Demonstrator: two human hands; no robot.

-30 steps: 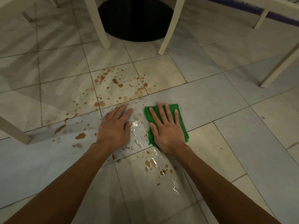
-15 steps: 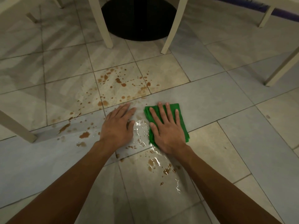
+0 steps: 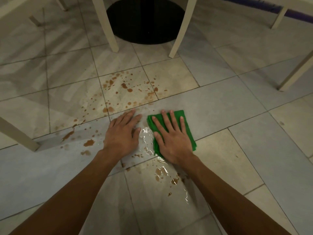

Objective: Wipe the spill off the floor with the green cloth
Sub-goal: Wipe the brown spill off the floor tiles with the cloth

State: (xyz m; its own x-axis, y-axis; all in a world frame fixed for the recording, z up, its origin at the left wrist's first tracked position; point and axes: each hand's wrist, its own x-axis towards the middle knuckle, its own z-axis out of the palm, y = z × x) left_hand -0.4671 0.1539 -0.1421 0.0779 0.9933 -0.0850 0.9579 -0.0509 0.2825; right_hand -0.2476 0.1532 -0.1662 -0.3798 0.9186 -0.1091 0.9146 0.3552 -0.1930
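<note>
Dining area: tiled floor point(image 3: 237, 107), white chair legs point(image 3: 108, 28), black table base point(image 3: 145, 21).

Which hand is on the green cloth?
The right hand, spread flat on the folded green cloth; the left hand rests directly on the wet tiled floor.

A folded green cloth point(image 3: 190, 133) is laid flat on the floor point(image 3: 237, 107); brown spill point(image 3: 109, 109) is scattered left of it.

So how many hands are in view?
2: the left hand flat on the wet tile beside the green cloth, the right hand flat on the cloth. Neither is hidden.
</note>
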